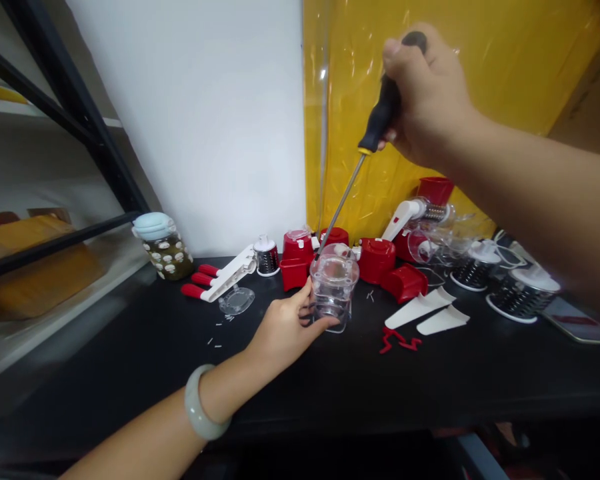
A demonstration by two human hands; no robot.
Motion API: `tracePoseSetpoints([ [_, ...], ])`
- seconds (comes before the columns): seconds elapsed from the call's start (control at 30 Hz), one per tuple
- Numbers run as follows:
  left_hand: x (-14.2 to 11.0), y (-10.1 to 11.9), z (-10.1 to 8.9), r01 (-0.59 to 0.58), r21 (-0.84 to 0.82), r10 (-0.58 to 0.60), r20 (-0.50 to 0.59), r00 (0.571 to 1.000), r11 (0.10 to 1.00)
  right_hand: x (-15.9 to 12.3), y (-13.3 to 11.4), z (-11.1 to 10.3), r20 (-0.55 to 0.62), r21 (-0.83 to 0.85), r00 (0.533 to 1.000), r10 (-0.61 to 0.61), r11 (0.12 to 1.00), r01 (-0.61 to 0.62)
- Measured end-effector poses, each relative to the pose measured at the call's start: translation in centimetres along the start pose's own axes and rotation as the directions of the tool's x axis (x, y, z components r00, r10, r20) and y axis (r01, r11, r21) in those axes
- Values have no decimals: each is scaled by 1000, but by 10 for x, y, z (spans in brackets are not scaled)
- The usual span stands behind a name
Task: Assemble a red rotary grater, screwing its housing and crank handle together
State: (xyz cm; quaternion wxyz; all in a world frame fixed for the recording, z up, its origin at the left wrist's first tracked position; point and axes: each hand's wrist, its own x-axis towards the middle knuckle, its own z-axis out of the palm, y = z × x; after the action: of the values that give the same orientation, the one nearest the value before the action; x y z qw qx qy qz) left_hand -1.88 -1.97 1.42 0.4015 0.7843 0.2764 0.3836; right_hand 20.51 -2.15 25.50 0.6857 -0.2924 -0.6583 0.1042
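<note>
My left hand [285, 323] is closed around the lower part of a clear plastic housing [333, 283], which stands over the black table. A pale bangle circles that wrist. Raised above, my right hand [425, 93] grips the black handle of a screwdriver [347, 190]. Its metal shaft slants down to the left, and the tip meets the upper left edge of the clear housing; whether it sits on a screw I cannot tell. Just behind are red plastic parts [297, 247]. A clear oval plate [237, 300] lies to the left, near several small screws [218, 325].
White handles with red grips [225, 277] and a grater drum [266, 255] lie left, beside a lidded jar [163, 247]. On the right are white strips [420, 308], zigzag red pieces [400, 340], larger drums [523, 293] and a phone [583, 320]. A black shelf frame [80, 113] stands left.
</note>
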Motion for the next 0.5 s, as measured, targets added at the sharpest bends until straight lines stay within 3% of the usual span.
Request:
tracePoseSetpoints([
  [0.13,0,2,0,-6,-29,6,-10,1000,1000,0,-4,3,51,50,998,-21,999,19],
  [0.3,1,-1,-2,-10,-46,10,8,1000,999,-1,-7,8,121,-6,991,-54,998,55],
  [0.5,2,-9,-3,-48,47,46,51,998,998,1,-6,9,196,-56,977,-78,994,90],
])
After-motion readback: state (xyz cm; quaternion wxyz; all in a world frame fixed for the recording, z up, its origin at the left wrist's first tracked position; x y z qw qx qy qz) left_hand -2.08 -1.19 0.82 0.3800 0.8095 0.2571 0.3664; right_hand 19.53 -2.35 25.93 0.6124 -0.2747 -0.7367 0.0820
